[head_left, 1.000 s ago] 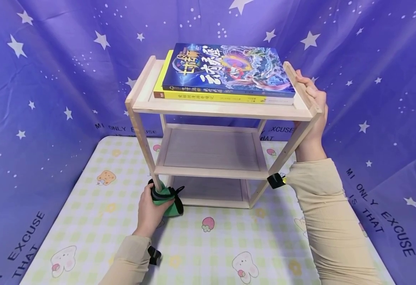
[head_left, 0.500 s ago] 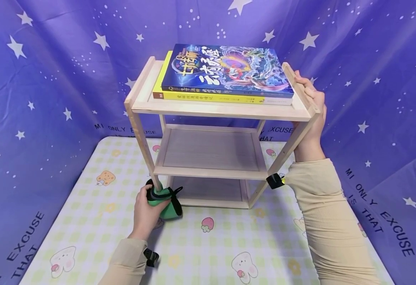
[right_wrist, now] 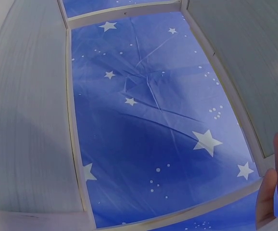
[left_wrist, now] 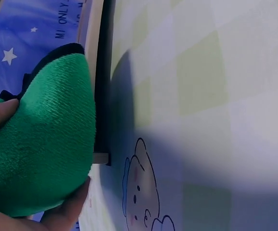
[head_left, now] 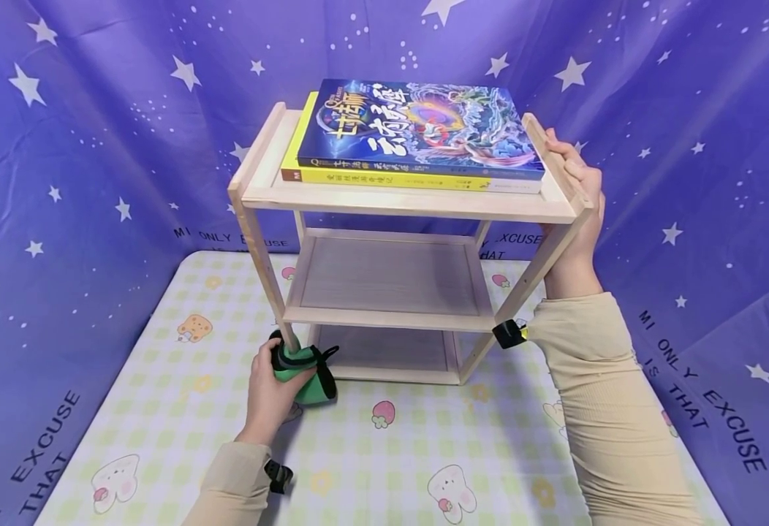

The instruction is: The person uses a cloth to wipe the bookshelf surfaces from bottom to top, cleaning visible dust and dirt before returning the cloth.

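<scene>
The left hand (head_left: 273, 391) is gripping a green cloth (head_left: 302, 376), fingers and thumb curled round it, and is pressing it against the foot of the front-left post of the wooden shelf unit (head_left: 391, 285). In the left wrist view the green cloth (left_wrist: 43, 139) is showing a soft, looped pile; it is likely light, limp and easy to bunch, so a full-palm hold seems suitable. The right hand (head_left: 575, 197) is clasping the upper right corner of the shelf unit, fingers wrapped over the side rail. The unit is standing on the desk (head_left: 161, 409), which is wearing a checked cover with cartoon prints. The frame is looking slender and stiff, probably light on its own, yet top-heavy: two books are lying stacked on the top shelf, a blue book (head_left: 424, 131) over a yellow book (head_left: 384, 177). Tilting the frame could be letting them slide, since the front edge has only a low lip. The middle and bottom shelves are bearing nothing visible. A starred blue backdrop (head_left: 95, 146) is hanging close behind and beside the unit, limiting room at the back.
</scene>
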`<state>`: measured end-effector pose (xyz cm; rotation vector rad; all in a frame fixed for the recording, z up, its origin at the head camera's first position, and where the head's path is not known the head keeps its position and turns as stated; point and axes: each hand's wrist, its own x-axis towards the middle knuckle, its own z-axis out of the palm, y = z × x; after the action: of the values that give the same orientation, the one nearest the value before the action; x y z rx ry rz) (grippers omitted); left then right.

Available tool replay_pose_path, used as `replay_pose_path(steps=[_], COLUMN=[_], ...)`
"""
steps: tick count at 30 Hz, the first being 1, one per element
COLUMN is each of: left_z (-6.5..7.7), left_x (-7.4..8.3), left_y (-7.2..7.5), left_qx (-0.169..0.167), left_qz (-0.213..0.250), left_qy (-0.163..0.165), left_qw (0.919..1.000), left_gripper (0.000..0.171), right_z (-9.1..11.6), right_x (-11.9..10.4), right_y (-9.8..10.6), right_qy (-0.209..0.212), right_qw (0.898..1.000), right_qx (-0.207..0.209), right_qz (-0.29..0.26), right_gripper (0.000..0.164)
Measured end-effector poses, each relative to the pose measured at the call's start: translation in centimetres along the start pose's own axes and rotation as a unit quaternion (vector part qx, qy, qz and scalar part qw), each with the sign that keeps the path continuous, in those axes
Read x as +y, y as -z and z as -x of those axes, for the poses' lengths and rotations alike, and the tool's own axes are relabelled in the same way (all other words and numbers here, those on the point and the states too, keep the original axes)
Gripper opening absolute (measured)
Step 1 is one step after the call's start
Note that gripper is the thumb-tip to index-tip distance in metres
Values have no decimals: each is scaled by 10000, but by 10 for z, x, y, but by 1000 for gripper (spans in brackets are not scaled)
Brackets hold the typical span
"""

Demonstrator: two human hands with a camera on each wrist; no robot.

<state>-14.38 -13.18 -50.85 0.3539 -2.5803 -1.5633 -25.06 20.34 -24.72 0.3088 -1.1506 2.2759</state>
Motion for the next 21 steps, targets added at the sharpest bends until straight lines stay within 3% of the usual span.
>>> replay_pose_path(steps=[8,21], left_z=[3,0], left_x=[0,-2], left_y=[-2,-1], left_qx=[-268,-593], left_qz=[-95,-650], left_qy=[-347,8], left_qw=[9990,9961], left_gripper=[82,81], right_z=[-1,0], right_x=[2,0], right_y=[-2,-2], right_qy=[195,-47], right_qw=[9998,9997], right_qx=[48,110], right_qz=[-94,-207], right_gripper=[47,46])
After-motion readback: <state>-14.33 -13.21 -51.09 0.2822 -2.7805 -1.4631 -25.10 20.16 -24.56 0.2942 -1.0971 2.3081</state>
